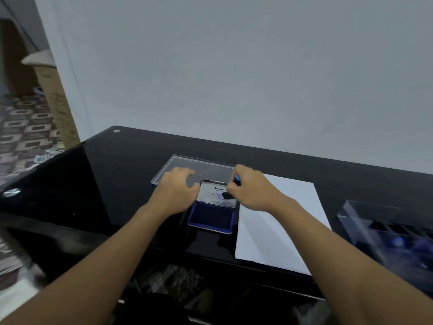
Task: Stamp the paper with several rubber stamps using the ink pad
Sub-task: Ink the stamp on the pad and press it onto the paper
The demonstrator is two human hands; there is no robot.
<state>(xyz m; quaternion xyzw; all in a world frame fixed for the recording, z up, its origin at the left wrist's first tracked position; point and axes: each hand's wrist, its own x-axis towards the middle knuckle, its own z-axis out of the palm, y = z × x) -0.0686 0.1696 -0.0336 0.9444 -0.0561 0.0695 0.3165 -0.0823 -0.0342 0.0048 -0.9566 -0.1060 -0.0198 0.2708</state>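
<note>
A blue ink pad (212,218) lies open on the black desk (117,174), its silver lid (214,193) raised behind the dark blue pad. My right hand (251,190) pinches a small rubber stamp (235,186) with a blue top and black base, held over the lid's right side. My left hand (179,192) rests with loosely curled fingers at the lid's left edge; whether it grips the lid is hidden. A blank white sheet of paper (281,231) lies just right of the pad.
A clear plastic lid (185,164) lies flat behind the hands. At the right stands a clear box (389,228) with dividers and blurred blue stamps inside. A white wall runs behind the desk. Patterned floor shows at the left.
</note>
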